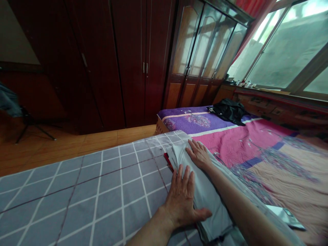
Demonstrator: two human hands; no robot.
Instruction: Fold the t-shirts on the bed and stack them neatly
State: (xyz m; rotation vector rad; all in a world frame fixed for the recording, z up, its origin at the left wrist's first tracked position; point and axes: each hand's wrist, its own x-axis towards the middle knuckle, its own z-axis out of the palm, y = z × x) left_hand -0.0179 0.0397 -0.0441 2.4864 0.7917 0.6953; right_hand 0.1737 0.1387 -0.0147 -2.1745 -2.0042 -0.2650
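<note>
A pale grey-green folded cloth (208, 201) lies on a grey checked sheet (110, 181). My left hand (180, 200) rests flat on the cloth's left edge, fingers spread and thumb stretched out to the right. Farther up, my right hand (199, 154) lies flat near the far end of the same cloth, with its fingers extended. A bit of red material (167, 159) shows from under the cloth's far left side. The near end of the cloth is partly hidden by my right forearm.
Right of the cloth is a purple, pink and peach bedcover (230, 140), with a phone (287, 216) and a black garment (229, 111) on it. Dark wardrobes (133, 68) stand beyond. A tripod (36, 125) is at the far left.
</note>
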